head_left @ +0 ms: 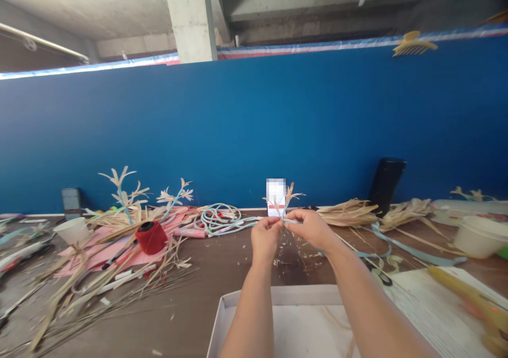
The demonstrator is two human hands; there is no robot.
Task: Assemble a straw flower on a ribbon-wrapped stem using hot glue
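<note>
My left hand (265, 237) pinches the stem of a small dried-husk flower sprig (291, 193), whose pale tan petals fan out above the fingers. Close against it, my right hand (311, 229) is closed at the same stem, with a bit of light blue strip between thumb and forefinger. The hands nearly touch, held above the far middle of the brown table (186, 315). Behind them a phone (277, 209) leans on the blue partition, its screen partly blurred. Both forearms reach over a white box lid (301, 297).
Finished-looking husk sprigs (127, 196), a red thread spool (151, 237), pink paper and straw crowd the left. A coiled pale cable (220, 219) lies centre-left. At right are husk bundles (349, 211), a black cylinder (387, 183), a white tub (480, 236) and a yellow glue gun (472, 297).
</note>
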